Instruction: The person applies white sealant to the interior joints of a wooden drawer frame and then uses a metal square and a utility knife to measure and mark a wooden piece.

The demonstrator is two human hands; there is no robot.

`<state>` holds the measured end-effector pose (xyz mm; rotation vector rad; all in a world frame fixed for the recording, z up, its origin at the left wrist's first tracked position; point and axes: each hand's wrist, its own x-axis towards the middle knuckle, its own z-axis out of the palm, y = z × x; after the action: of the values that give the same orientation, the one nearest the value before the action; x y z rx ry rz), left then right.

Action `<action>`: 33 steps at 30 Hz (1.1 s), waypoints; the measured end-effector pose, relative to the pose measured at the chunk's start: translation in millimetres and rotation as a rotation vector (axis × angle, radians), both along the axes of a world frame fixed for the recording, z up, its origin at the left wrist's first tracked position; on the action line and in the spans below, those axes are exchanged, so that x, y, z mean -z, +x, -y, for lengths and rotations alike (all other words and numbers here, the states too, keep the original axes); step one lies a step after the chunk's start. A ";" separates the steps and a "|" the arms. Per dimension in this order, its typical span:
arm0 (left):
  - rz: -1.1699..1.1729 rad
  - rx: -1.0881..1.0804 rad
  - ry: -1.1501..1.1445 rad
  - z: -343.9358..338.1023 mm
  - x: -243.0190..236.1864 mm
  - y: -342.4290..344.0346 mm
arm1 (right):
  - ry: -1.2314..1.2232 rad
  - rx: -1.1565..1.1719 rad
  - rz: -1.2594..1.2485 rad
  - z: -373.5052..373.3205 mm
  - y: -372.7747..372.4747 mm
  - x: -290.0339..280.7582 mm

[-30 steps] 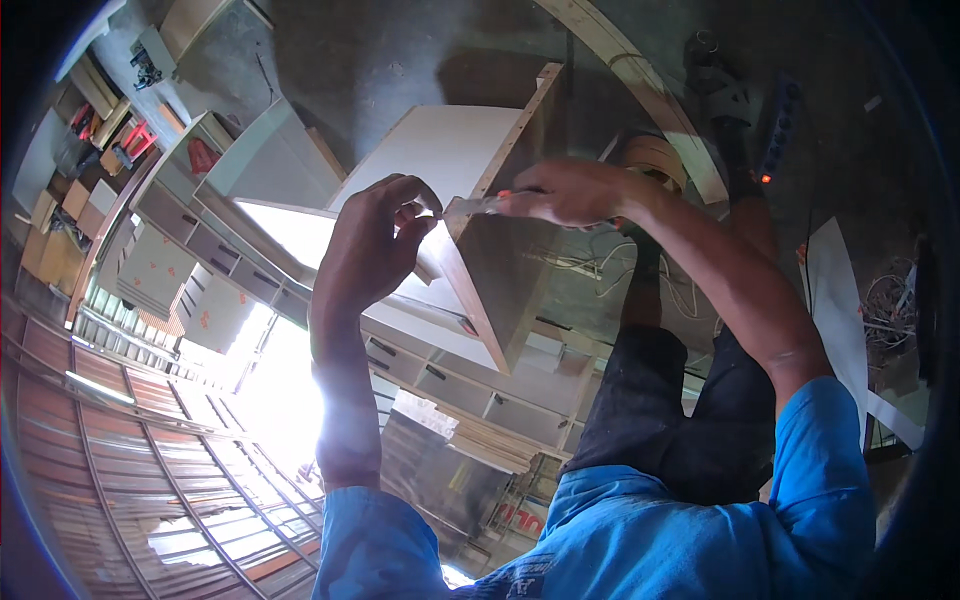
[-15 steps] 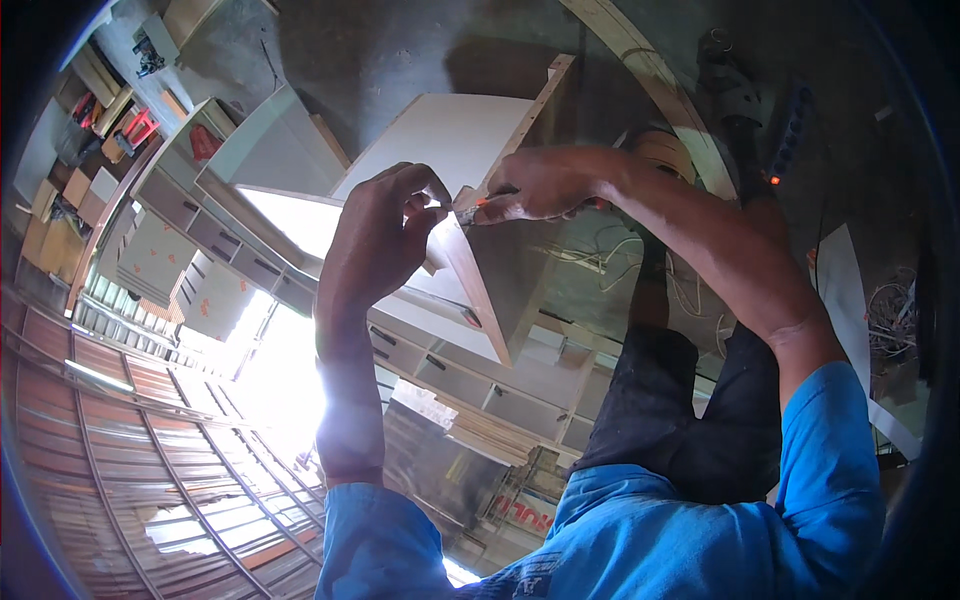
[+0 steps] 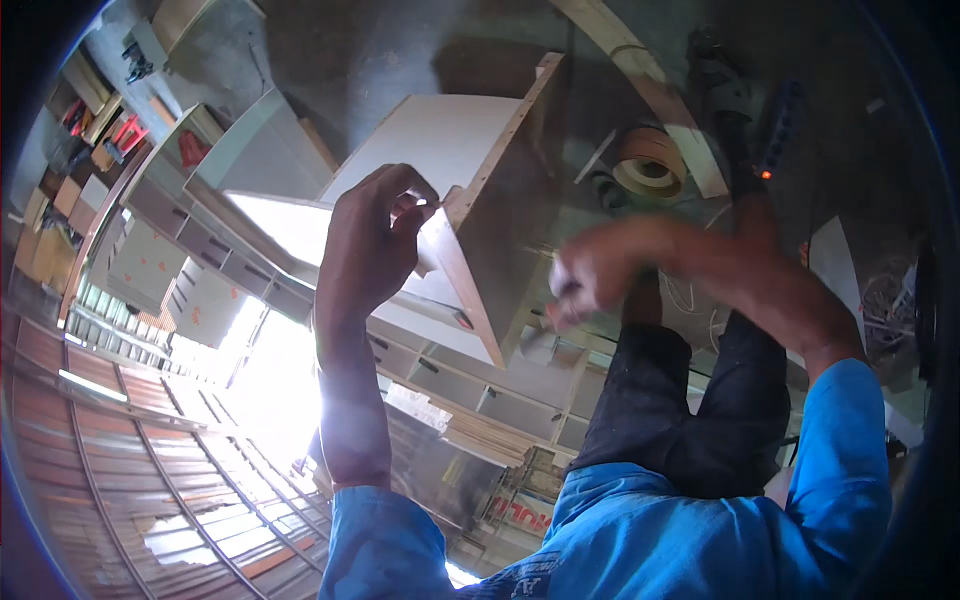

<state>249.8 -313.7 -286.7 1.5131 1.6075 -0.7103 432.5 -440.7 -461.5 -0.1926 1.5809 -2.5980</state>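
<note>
My left hand [image 3: 372, 235] is raised beside a white cabinet carcass with bare wooden edges [image 3: 505, 125]. Its thumb and index finger pinch together close to the corner where the edges meet. What sits between the fingertips is too small to make out. My right hand [image 3: 595, 272], smeared by motion, is away from the carcass, above my knees. It is closed around a small hand tool with an orange part [image 3: 552, 314]; a blurred grey end shows below it, and its kind is unclear.
A brown roll of banding [image 3: 650, 165] lies on the floor beyond my right hand, beside a long curved wooden strip [image 3: 640, 70]. A black power strip [image 3: 785, 130] with a red light lies to the right. Cabinets with drawers [image 3: 490, 395] stand around the carcass.
My right hand has pulled back from the carcass corner, rightward and toward me, with the tool in it. My left hand stays pinched near the corner, almost unmoved.
</note>
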 end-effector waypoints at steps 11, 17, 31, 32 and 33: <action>0.014 -0.012 -0.024 -4.4 -9.8 2.6 | -0.196 0.369 0.554 -63.1 -13.6 -10.5; 0.024 0.038 -0.020 -4.8 -9.2 2.6 | -0.231 0.309 0.392 -69.7 -30.0 -9.0; 0.089 -0.109 0.195 37.4 -39.0 -15.8 | -0.384 0.212 0.878 14.9 121.0 -28.2; 0.092 -0.097 0.293 52.8 -42.7 -18.3 | -0.373 0.209 0.883 13.6 125.2 -30.9; 0.115 -0.082 0.418 69.4 -45.7 -21.1 | -0.398 0.255 0.895 10.8 126.3 -33.7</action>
<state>228.7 -383.1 -241.0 1.7316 1.7921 -0.2426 558.9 -451.5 -427.8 1.0472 0.8019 -2.5220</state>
